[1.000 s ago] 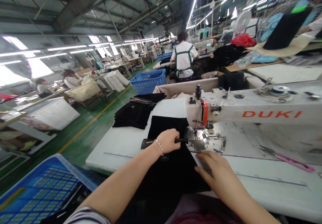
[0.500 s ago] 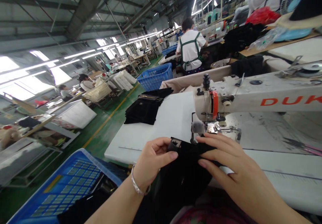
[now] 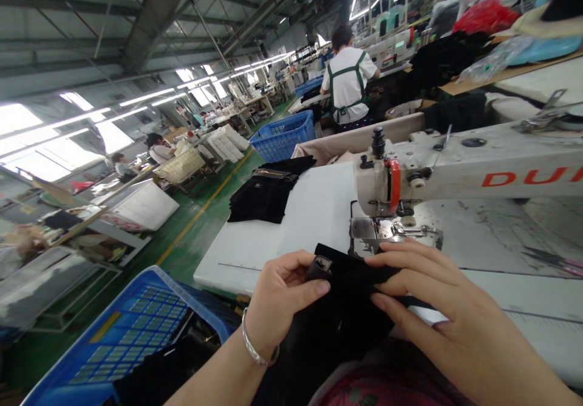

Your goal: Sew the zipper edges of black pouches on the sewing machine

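A black piece of fabric (image 3: 346, 309) hangs between my hands at the table's front edge, just before the sewing machine's presser foot (image 3: 387, 230). Thumb and fingers of my left hand (image 3: 286, 290) pinch its upper left part, at a small dark folded tab (image 3: 320, 266) with a pale patch on it. My right hand (image 3: 428, 290) has the cloth's right side between thumb and fingers. The fabric's lower part falls into shadow near my lap. A stack of black fabric pieces (image 3: 268, 193) with a zipper on top lies on the far left of the white table.
The sewing machine arm (image 3: 455, 163) reaches in from the right. Scissors (image 3: 553, 260) lie on the table at right. A blue basket (image 3: 136, 327) with black pieces stands at lower left. Behind the table are another blue basket (image 3: 285, 135) and a co-worker (image 3: 348, 81) facing away.
The view has shifted slightly, so the scene sits a little further right. The fabric's upper edge beside my left hand is raised more and shows more cloth. Both hands keep their hold.
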Demonstrator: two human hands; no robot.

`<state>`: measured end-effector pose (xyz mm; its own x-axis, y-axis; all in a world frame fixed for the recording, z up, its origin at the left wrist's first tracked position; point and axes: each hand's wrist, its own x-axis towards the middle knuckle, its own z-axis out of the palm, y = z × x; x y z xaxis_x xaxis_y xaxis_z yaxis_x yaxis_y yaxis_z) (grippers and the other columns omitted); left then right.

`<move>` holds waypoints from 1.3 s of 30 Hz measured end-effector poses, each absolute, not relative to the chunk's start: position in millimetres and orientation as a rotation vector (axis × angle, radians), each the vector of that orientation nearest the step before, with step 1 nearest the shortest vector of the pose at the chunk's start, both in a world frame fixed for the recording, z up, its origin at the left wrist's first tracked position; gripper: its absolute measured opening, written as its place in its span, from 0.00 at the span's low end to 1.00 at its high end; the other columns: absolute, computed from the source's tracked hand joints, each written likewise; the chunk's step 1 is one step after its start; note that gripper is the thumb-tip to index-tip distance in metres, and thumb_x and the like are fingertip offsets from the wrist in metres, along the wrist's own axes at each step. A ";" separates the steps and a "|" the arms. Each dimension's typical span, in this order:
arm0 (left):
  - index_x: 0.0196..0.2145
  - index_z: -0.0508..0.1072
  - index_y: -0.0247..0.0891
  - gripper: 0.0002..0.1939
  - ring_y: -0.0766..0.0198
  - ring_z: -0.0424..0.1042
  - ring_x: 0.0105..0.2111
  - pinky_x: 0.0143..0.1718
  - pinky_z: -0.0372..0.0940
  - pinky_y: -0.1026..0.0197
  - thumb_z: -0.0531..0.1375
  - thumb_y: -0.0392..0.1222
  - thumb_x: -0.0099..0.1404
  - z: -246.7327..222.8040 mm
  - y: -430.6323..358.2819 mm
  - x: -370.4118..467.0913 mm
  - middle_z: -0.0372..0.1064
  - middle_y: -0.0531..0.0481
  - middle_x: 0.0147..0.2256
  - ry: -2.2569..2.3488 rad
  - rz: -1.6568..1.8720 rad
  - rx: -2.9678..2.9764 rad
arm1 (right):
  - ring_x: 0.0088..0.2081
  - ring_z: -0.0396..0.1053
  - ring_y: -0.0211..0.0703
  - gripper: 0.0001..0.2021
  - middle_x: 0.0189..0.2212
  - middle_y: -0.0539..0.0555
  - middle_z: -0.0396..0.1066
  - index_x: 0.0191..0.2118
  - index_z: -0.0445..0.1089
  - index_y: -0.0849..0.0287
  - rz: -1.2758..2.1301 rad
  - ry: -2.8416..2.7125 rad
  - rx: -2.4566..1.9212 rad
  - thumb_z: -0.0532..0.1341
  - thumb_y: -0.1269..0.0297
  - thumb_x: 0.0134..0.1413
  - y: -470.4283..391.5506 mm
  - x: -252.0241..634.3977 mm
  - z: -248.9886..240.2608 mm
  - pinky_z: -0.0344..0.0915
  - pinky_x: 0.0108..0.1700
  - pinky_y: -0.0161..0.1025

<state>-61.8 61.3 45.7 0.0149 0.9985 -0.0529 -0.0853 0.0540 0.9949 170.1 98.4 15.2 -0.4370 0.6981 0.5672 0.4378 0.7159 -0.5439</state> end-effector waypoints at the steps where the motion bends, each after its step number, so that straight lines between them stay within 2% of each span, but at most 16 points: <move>1: 0.34 0.77 0.35 0.08 0.72 0.68 0.32 0.36 0.62 0.70 0.70 0.33 0.55 45.3 61.3 -61.2 0.71 0.54 0.31 1.161 1.201 1.114 | 0.58 0.59 0.48 0.02 0.48 0.47 0.71 0.34 0.67 0.50 0.425 -2.093 -0.884 0.62 0.63 0.57 98.8 169.1 15.8 0.58 0.60 0.53; 3: 0.34 0.78 0.35 0.08 0.72 0.67 0.31 0.35 0.62 0.70 0.70 0.33 0.55 44.6 61.6 -59.8 0.70 0.54 0.30 1.166 1.206 1.123 | 0.56 0.60 0.48 0.05 0.49 0.49 0.70 0.36 0.65 0.51 0.464 -2.074 -0.924 0.63 0.63 0.55 99.5 164.8 18.5 0.59 0.59 0.54; 6: 0.33 0.78 0.35 0.07 0.71 0.68 0.32 0.36 0.62 0.70 0.70 0.33 0.55 44.4 62.5 -56.8 0.71 0.54 0.31 1.188 1.221 1.163 | 0.54 0.62 0.48 0.14 0.48 0.52 0.69 0.47 0.64 0.52 0.479 -2.095 -0.887 0.63 0.61 0.56 100.5 154.8 26.1 0.56 0.60 0.56; 7: 0.33 0.78 0.35 0.07 0.71 0.68 0.33 0.36 0.62 0.70 0.70 0.32 0.55 44.6 62.7 -55.9 0.71 0.54 0.31 1.188 1.223 1.174 | 0.52 0.64 0.47 0.13 0.46 0.51 0.70 0.48 0.64 0.51 0.484 -2.121 -0.856 0.62 0.61 0.58 101.1 151.4 28.8 0.54 0.61 0.57; 9: 0.34 0.78 0.36 0.07 0.70 0.69 0.34 0.38 0.63 0.69 0.70 0.33 0.55 45.3 62.8 -54.6 0.72 0.53 0.32 1.166 1.214 1.160 | 0.45 0.67 0.44 0.06 0.39 0.49 0.70 0.44 0.67 0.51 0.514 -2.160 -0.809 0.59 0.65 0.61 102.5 146.0 33.5 0.53 0.61 0.56; 11: 0.36 0.78 0.36 0.08 0.68 0.70 0.35 0.39 0.64 0.67 0.69 0.35 0.57 45.6 62.3 -54.2 0.73 0.52 0.33 1.131 1.202 1.098 | 0.40 0.67 0.42 0.04 0.34 0.49 0.69 0.37 0.69 0.52 0.554 -2.160 -0.805 0.57 0.68 0.62 103.6 142.9 36.4 0.55 0.59 0.54; 16: 0.39 0.77 0.37 0.08 0.66 0.71 0.35 0.39 0.65 0.65 0.66 0.37 0.61 41.5 60.9 -52.8 0.74 0.49 0.35 1.190 1.241 1.154 | 0.39 0.67 0.44 0.06 0.34 0.51 0.69 0.35 0.70 0.53 0.573 -2.149 -0.867 0.57 0.66 0.62 103.8 142.7 35.9 0.64 0.44 0.46; 20: 0.39 0.76 0.38 0.06 0.66 0.70 0.35 0.39 0.65 0.66 0.64 0.39 0.63 40.6 60.9 -50.1 0.73 0.51 0.34 1.312 1.214 1.283 | 0.38 0.68 0.45 0.06 0.34 0.51 0.70 0.36 0.69 0.52 0.520 -2.162 -0.920 0.56 0.63 0.63 102.9 141.7 30.4 0.64 0.40 0.45; 25: 0.39 0.74 0.37 0.07 0.65 0.69 0.33 0.35 0.63 0.66 0.62 0.42 0.64 76.3 67.5 -58.7 0.72 0.51 0.33 1.473 1.056 1.451 | 0.27 0.69 0.41 0.06 0.28 0.48 0.71 0.40 0.67 0.52 0.588 -2.189 -0.921 0.53 0.65 0.64 91.2 138.1 41.0 0.62 0.27 0.38; 27: 0.38 0.74 0.37 0.08 0.64 0.69 0.33 0.35 0.63 0.66 0.61 0.43 0.65 96.4 76.5 -66.7 0.72 0.51 0.33 1.474 0.919 1.610 | 0.30 0.71 0.39 0.10 0.32 0.48 0.72 0.45 0.67 0.52 0.698 -2.208 -0.739 0.50 0.70 0.64 84.9 138.3 47.5 0.65 0.28 0.36; 29: 0.38 0.75 0.36 0.08 0.62 0.70 0.34 0.35 0.64 0.65 0.60 0.43 0.65 104.5 91.1 -74.7 0.73 0.49 0.34 1.420 0.691 1.757 | 0.38 0.73 0.36 0.17 0.39 0.49 0.73 0.50 0.66 0.52 0.852 -2.220 -0.562 0.49 0.75 0.62 82.1 139.6 44.0 0.69 0.37 0.33; 32: 0.38 0.75 0.36 0.08 0.62 0.72 0.33 0.34 0.65 0.65 0.58 0.40 0.65 78.8 123.3 -79.5 0.75 0.50 0.34 1.354 0.332 1.937 | 0.48 0.71 0.34 0.24 0.49 0.49 0.72 0.56 0.64 0.52 0.951 -2.282 -0.511 0.50 0.81 0.58 88.9 142.5 11.2 0.67 0.50 0.32; 34: 0.36 0.76 0.36 0.06 0.63 0.71 0.29 0.32 0.64 0.64 0.59 0.38 0.63 42.4 150.2 -74.6 0.74 0.52 0.29 1.419 0.224 2.072 | 0.46 0.73 0.36 0.24 0.49 0.51 0.73 0.57 0.64 0.55 0.712 -2.423 -0.606 0.53 0.81 0.56 101.7 144.4 -21.2 0.69 0.48 0.34; 36: 0.33 0.77 0.36 0.05 0.62 0.70 0.30 0.35 0.64 0.61 0.61 0.37 0.61 4.9 179.5 -63.4 0.73 0.51 0.28 1.491 0.247 2.136 | 0.36 0.74 0.39 0.22 0.39 0.51 0.75 0.55 0.66 0.58 0.321 -2.591 -0.689 0.55 0.79 0.56 120.3 146.1 -48.5 0.71 0.38 0.36; 39: 0.33 0.78 0.35 0.04 0.54 0.70 0.41 0.47 0.63 0.53 0.62 0.36 0.60 -33.0 223.1 -39.9 0.73 0.44 0.35 1.620 0.356 2.240 | 0.38 0.71 0.48 0.16 0.36 0.56 0.73 0.50 0.71 0.62 0.105 -2.616 -0.795 0.57 0.77 0.57 155.0 149.5 -65.3 0.70 0.39 0.45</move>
